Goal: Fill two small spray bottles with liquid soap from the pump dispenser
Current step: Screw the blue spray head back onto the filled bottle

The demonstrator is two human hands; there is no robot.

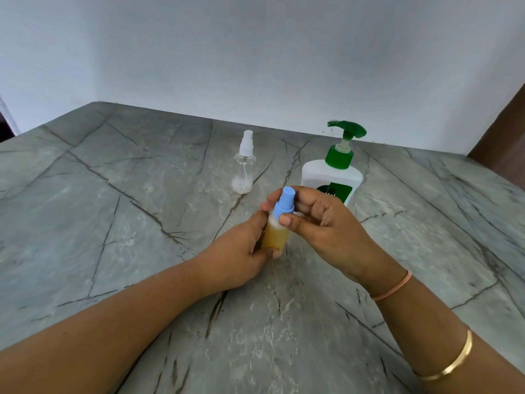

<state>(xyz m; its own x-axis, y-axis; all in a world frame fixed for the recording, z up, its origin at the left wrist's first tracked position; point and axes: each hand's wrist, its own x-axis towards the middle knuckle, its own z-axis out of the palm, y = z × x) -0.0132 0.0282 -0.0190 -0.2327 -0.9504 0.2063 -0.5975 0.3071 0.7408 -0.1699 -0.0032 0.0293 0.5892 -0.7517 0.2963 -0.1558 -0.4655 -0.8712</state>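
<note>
A small spray bottle (275, 237) holding amber liquid stands at the middle of the marble table. My left hand (241, 251) grips its body from the left. Thumb and fingers of my right hand (318, 223) pinch its blue spray cap (285, 204). A second small clear spray bottle (244, 166) with a white cap stands farther back, apart from both hands, with a little white foam at its bottom. The white pump dispenser (331, 177) with a green pump head (348, 129) stands behind my right hand, partly hidden by it.
The grey veined marble table (127, 209) runs up to a pale wall (255, 52) at the back. A dark brown edge (508, 137) shows at the far right.
</note>
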